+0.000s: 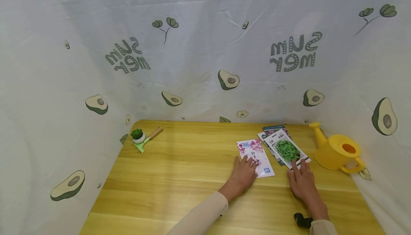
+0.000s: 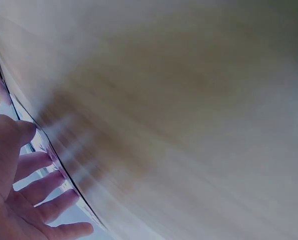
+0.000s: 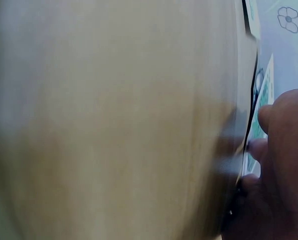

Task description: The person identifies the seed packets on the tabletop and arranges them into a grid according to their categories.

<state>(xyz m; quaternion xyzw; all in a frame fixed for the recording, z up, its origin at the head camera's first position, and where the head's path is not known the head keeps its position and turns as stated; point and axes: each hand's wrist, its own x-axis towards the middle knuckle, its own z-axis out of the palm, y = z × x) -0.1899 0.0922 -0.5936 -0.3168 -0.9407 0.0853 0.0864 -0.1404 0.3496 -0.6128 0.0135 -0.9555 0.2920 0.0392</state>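
Note:
In the head view my left hand (image 1: 242, 176) rests its fingers on the lower left of a white seed packet with pink blossoms (image 1: 264, 161). The left wrist view shows that hand's fingers (image 2: 41, 190) spread and fairly straight at the packet's edge. To the right, my right hand (image 1: 303, 184) touches the bottom edge of a seed packet with green leaves (image 1: 285, 149) with its fingertips. This packet lies tilted on top of other packets (image 1: 273, 128), which stick out behind and to its left. In the right wrist view the green-leaf packet (image 3: 264, 107) is seen edge-on beyond the fingers.
A yellow watering can (image 1: 335, 153) stands at the right edge of the wooden table (image 1: 167, 185). At the far left are a small potted succulent (image 1: 138, 135) and a green hand tool with a wooden handle (image 1: 155, 133). Avocado-print cloth (image 1: 199, 56) hangs around the table.

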